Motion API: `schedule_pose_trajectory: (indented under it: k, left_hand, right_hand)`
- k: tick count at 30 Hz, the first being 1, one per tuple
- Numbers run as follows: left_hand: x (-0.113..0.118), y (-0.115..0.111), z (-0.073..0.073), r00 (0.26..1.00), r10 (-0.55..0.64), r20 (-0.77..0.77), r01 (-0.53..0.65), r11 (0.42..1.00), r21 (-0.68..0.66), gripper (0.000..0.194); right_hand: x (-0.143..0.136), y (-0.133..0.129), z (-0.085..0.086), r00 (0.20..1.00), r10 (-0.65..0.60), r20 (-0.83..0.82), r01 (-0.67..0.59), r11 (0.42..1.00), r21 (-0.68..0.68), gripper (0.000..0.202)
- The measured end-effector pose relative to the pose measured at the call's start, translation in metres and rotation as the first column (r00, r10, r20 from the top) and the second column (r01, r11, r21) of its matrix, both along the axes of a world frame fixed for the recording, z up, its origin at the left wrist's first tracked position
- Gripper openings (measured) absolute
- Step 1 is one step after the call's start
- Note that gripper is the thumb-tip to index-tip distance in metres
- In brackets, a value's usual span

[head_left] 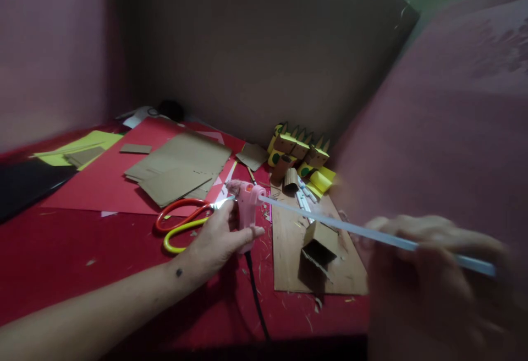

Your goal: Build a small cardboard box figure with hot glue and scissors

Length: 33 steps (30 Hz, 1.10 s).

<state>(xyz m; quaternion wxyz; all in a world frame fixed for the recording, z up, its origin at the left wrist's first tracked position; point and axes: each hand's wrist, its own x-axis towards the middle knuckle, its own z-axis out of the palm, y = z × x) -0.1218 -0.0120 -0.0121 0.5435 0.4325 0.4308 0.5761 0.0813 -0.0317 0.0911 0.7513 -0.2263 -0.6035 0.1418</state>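
My left hand (223, 234) is wrapped round a pink glue gun (247, 207) in the middle of the view, its black cord running down toward the front edge. A long translucent glue stick (330, 221) reaches from the back of the gun to the right. Its far part is pinched in my right hand (437, 273), which is blurred and close to the camera. Scissors (181, 218) with one red and one yellow handle loop lie just left of my left hand.
Cardboard sheets (181, 157) lie on red paper (99, 185) at the left. On the right, a wooden board (289, 262) bears a folded cardboard piece (324, 238) and markers (304, 198). Yellow-and-brown spiked shapes (299, 149) stand behind it. Walls rise at the back and right.
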Motion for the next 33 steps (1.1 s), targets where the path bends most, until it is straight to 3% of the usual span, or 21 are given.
schedule_pose_trajectory:
  k: [1, 2, 4, 6, 11, 17, 22, 26, 28, 30, 33]
  left_hand:
    - [0.0, 0.0, 0.0, 1.0, -0.004, 0.005, 0.004, 1.0, 0.006, 0.053]
    - [0.001, 0.0, 0.0, 1.0, -0.011, 0.014, 0.011, 1.0, 0.014, 0.053]
    - [0.002, -0.001, 0.001, 0.999, -0.03, 0.031, 0.029, 0.999, 0.036, 0.054]
    - [0.002, -0.002, 0.001, 0.998, -0.041, 0.041, 0.039, 0.998, 0.047, 0.054]
    - [0.002, -0.004, 0.003, 0.998, -0.049, 0.042, 0.046, 0.997, 0.066, 0.045]
    - [0.002, -0.007, 0.005, 0.999, -0.02, -0.028, 0.023, 0.994, 0.109, 0.046]
    - [0.001, -0.006, 0.0, 0.955, 0.123, -0.269, -0.085, 0.985, 0.15, 0.044]
    - [0.003, -0.007, -0.005, 0.853, 0.256, -0.455, -0.172, 0.961, 0.218, 0.034]
    - [0.003, -0.008, -0.007, 0.805, 0.287, -0.519, -0.176, 0.951, 0.252, 0.026]
    - [0.004, -0.008, -0.009, 0.774, 0.295, -0.56, -0.144, 0.944, 0.298, 0.019]
    - [0.003, -0.008, -0.015, 0.769, 0.304, -0.562, -0.091, 0.922, 0.375, 0.016]
  right_hand:
    - [-0.002, 0.002, -0.007, 0.994, 0.087, 0.07, -0.086, 0.996, -0.022, 0.013]
    - [-0.005, 0.004, -0.014, 0.982, 0.105, 0.158, -0.094, 0.993, -0.074, 0.014]
    - [-0.012, 0.009, -0.029, 0.94, 0.108, 0.325, -0.053, 0.984, -0.172, 0.015]
    - [-0.018, 0.011, -0.04, 0.894, 0.096, 0.437, -0.023, 0.985, -0.169, 0.014]
    - [-0.019, 0.013, -0.051, 0.889, 0.031, 0.457, 0.037, 0.99, -0.139, 0.013]
    - [-0.02, 0.01, -0.052, 0.884, 0.048, 0.465, -0.002, 0.995, -0.099, 0.017]
    - [-0.022, -0.002, -0.06, 0.854, -0.104, 0.51, 0.123, 0.992, -0.004, 0.017]
    - [-0.025, -0.004, -0.071, 0.906, -0.018, 0.423, 0.065, 0.993, -0.095, 0.011]
    - [-0.028, -0.003, -0.078, 0.869, -0.155, 0.471, 0.13, 0.988, 0.085, 0.011]
    - [-0.032, -0.004, -0.084, 0.787, -0.366, 0.496, 0.21, 0.916, 0.342, 0.013]
    - [-0.034, -0.006, -0.09, 0.731, -0.489, 0.477, 0.303, 0.858, 0.415, 0.009]
